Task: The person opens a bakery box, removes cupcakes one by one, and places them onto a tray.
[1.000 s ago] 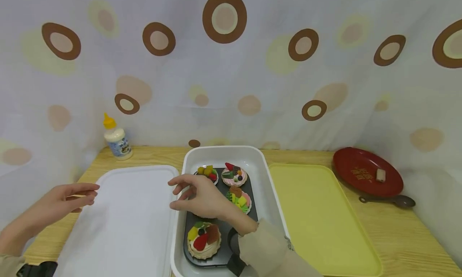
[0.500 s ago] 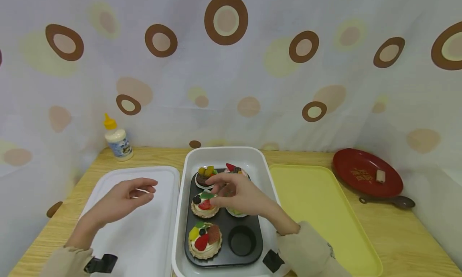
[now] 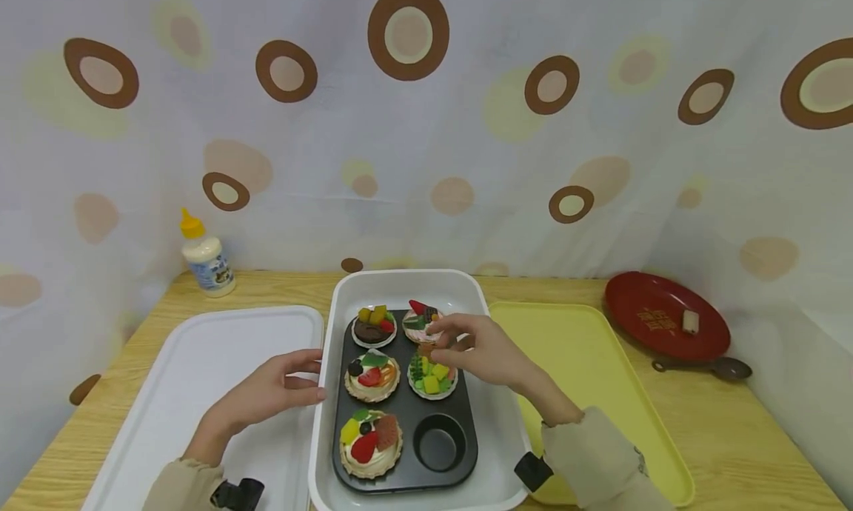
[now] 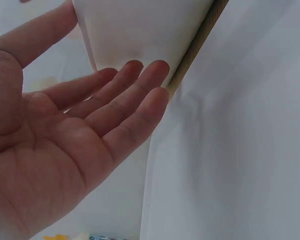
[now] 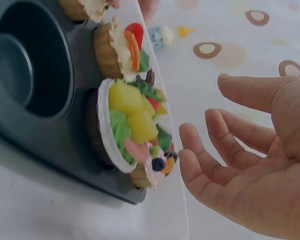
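The left hand [image 3: 263,396] has swung in from over the white tray [image 3: 206,392] to the left rim of the white basin [image 3: 496,429]. Its fingers are loosely extended and grip nothing; whether they touch the rim, I cannot tell. The right hand [image 3: 489,352] has shifted toward the basin's right edge, bringing the middle-left tart [image 3: 372,375] fully into view. Its fingers are gently bent, with nothing between them, above the right edge of the muffin tin [image 3: 404,478] and apart from the green-topped pastry [image 3: 432,376]. All five pastries sit in the tin's cups; the cup [image 3: 440,443] by the near right corner shows its dark floor. My judgement: neither hand is handling a pastry at this moment.
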`<state>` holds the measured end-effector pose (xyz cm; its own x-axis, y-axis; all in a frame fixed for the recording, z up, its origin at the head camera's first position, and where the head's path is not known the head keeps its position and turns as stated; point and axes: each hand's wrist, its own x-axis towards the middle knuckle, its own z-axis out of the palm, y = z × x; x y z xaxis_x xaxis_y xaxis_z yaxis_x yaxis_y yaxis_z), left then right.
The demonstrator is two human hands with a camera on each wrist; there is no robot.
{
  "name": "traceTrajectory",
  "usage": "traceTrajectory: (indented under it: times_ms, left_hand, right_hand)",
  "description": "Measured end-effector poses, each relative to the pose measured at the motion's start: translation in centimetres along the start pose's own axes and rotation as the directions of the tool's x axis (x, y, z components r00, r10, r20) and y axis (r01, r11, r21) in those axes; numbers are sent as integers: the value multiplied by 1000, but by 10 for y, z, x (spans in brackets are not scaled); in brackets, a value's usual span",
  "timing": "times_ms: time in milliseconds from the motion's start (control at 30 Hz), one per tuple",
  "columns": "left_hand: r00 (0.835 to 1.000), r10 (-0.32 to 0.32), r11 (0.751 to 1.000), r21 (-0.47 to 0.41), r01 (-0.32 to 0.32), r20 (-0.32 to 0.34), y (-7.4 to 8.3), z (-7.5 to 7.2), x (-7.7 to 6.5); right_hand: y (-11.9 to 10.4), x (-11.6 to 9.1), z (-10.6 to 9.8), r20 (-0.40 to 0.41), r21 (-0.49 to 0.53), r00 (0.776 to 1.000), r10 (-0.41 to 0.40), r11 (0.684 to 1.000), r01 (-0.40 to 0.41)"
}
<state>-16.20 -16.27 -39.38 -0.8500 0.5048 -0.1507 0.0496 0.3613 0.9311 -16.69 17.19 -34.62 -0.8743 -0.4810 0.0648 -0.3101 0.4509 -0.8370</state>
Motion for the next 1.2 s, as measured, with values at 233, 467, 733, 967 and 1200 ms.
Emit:
traceTrajectory:
  times_ms: [233, 467, 733, 967, 1200]
  left_hand:
    - [996, 11, 999, -31, -8, 91, -4, -7, 3]
    - [995, 6, 998, -66, 1, 101, -4, -7, 6]
    - [995, 4, 997, -82, 4, 101, -6, -6, 7]
    - [995, 2, 996, -86, 6, 97, -7, -7, 7]
    - [995, 2, 996, -86, 7, 101, -6, -6, 6]
  right_hand:
    - [10, -2, -10, -51, -65, 997, 58, 996, -61]
    - [14, 5, -15, -65, -83, 994, 89, 992, -95]
    - [15, 16, -18, -86, -80, 986, 141, 986, -148]
    - [18, 33, -15, -104, -81, 978, 178, 979, -187]
    - [21, 47, -13, -117, -81, 968, 220, 970, -230]
